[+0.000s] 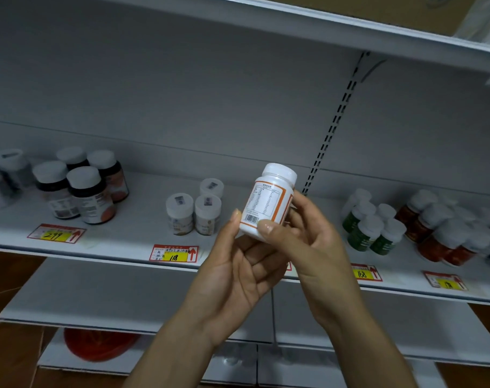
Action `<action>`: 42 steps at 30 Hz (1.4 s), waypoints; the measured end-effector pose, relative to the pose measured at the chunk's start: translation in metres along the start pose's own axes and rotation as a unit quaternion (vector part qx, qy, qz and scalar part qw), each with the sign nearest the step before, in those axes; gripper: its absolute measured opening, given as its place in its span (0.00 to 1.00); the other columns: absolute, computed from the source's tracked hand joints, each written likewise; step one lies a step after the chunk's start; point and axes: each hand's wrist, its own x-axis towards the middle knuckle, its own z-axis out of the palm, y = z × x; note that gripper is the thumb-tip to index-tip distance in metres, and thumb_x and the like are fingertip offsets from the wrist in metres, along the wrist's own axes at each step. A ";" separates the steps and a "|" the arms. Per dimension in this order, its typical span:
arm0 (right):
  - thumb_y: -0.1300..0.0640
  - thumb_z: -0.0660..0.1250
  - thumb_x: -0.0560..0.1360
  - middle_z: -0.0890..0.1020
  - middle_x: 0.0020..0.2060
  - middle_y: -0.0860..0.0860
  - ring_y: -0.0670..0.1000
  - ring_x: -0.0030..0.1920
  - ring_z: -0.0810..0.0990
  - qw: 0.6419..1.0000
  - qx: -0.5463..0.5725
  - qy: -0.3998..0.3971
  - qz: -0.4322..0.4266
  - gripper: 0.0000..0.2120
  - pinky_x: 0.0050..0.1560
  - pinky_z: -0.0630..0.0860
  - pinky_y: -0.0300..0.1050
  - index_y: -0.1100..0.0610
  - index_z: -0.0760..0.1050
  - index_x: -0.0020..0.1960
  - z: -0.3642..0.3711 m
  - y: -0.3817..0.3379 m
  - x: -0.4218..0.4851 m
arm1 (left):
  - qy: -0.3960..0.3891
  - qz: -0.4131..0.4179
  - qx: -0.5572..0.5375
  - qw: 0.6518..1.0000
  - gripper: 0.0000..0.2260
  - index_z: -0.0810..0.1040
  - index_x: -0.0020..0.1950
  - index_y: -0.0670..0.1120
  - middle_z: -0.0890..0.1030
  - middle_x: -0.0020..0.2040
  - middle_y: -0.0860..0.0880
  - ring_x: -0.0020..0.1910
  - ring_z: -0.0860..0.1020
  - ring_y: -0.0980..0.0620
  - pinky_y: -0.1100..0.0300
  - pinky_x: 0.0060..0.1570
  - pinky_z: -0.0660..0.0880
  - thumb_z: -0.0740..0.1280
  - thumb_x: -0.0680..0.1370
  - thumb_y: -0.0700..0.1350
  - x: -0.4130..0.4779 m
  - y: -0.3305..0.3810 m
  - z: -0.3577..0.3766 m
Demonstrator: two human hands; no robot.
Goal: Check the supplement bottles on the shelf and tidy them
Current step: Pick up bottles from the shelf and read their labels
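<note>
White bottle [269,203]: white cap on, orange-bordered label with a printed table and barcode facing the camera. It is tilted slightly to the right and held in front of the shelf [143,228] by the left hand [238,275] and right hand [308,242]. Standing upright and capped on the shelf are four dark bottles [81,191] at left, three small white jars [193,211] at centre, and green bottles [372,228] at right, with red bottles [440,233] just beside them.

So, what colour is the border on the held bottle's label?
Orange, on the white bottle; head view.
</note>
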 end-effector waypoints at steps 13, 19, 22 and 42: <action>0.54 0.65 0.77 0.78 0.60 0.41 0.38 0.63 0.74 0.921 -0.306 0.094 -0.222 0.14 0.60 0.67 0.28 0.50 0.76 0.63 0.008 0.028 -0.006 | 0.069 0.126 -0.006 0.990 0.21 0.78 0.60 0.41 0.83 0.54 0.41 0.51 0.83 0.49 0.58 0.48 0.81 0.68 0.69 0.48 0.002 0.004 0.001; 0.44 0.62 0.75 0.79 0.60 0.42 0.43 0.63 0.76 0.964 -0.226 0.053 -0.134 0.21 0.64 0.73 0.43 0.49 0.76 0.65 0.013 0.031 -0.007 | 0.127 0.270 0.100 0.949 0.17 0.75 0.55 0.43 0.85 0.49 0.45 0.50 0.84 0.50 0.64 0.44 0.79 0.70 0.67 0.43 0.005 0.001 -0.005; 0.42 0.63 0.74 0.79 0.60 0.43 0.46 0.63 0.77 0.978 -0.185 0.029 -0.095 0.24 0.64 0.74 0.53 0.49 0.74 0.67 0.015 0.031 -0.007 | 0.142 0.321 0.136 0.927 0.18 0.74 0.54 0.44 0.85 0.47 0.46 0.48 0.84 0.52 0.65 0.43 0.78 0.71 0.66 0.43 0.007 0.000 -0.004; 0.50 0.69 0.71 0.86 0.46 0.52 0.49 0.48 0.84 0.994 0.077 0.043 0.062 0.10 0.48 0.76 0.44 0.51 0.84 0.49 0.015 0.012 0.006 | 0.173 0.392 0.262 0.864 0.14 0.79 0.58 0.48 0.83 0.55 0.53 0.57 0.80 0.55 0.63 0.55 0.76 0.63 0.75 0.50 0.013 -0.004 -0.009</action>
